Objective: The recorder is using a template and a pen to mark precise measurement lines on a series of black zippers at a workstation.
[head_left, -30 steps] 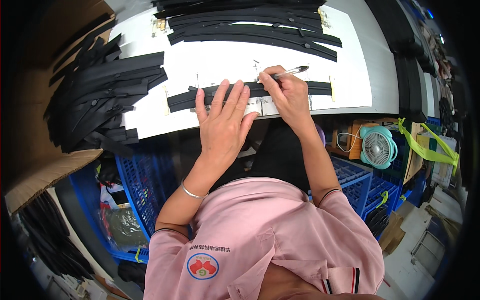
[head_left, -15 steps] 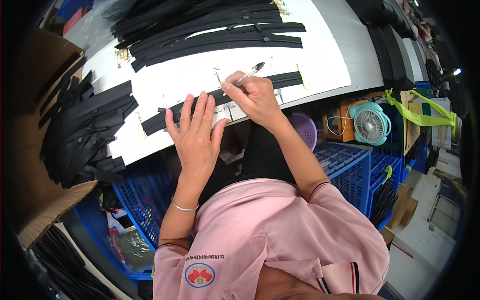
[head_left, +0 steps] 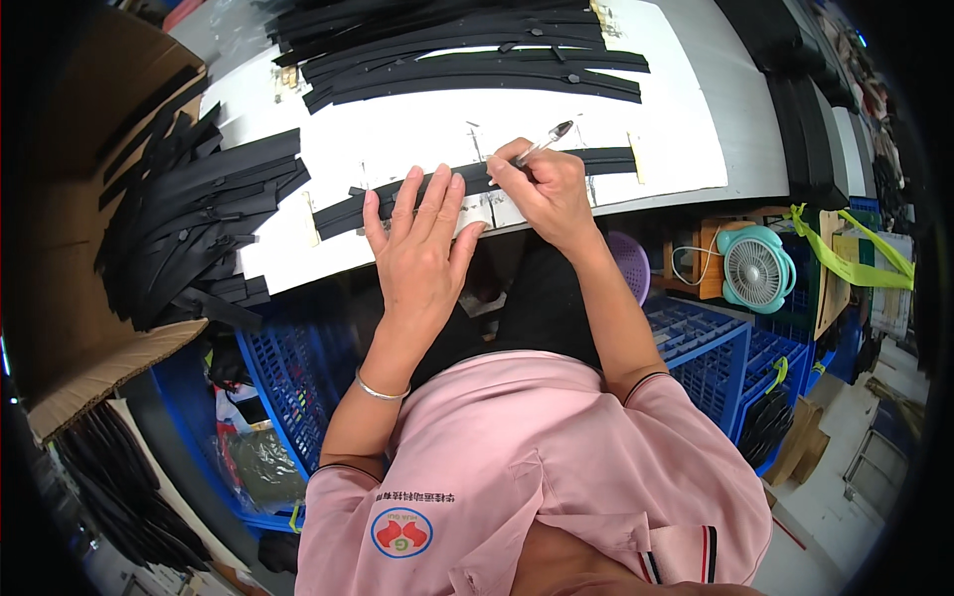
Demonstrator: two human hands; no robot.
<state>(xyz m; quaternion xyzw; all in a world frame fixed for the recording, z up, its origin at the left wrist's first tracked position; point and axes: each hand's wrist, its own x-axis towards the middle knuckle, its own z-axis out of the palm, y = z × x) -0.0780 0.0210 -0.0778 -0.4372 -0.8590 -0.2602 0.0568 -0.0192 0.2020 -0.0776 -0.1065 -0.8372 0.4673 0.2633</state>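
Note:
A long black zipper (head_left: 613, 161) lies flat across a white marked board (head_left: 417, 127) near the table's front edge. My left hand (head_left: 421, 253) is open, its fingers stretched over the zipper's left-middle part and pressing on it. Closed around a clear pen with a dark cap end (head_left: 544, 143), my right hand (head_left: 552, 194) rests over the zipper just right of the left fingers. The pen points down to the zipper's upper edge; whether its tip touches I cannot tell. Dark ruled lines on the board run up to the zipper.
More black zippers (head_left: 477, 81) lie along the board's far side. Others pile up at the left (head_left: 199, 223), spilling from a cardboard box (head_left: 124, 60). Below the table edge stand blue crates (head_left: 691, 328), a purple basket (head_left: 630, 266) and a teal fan (head_left: 755, 268).
The whole view has shifted, so the table and hands appear farther right and slightly higher. Against the zipper and board, both hands and the pen hold nearly the same places.

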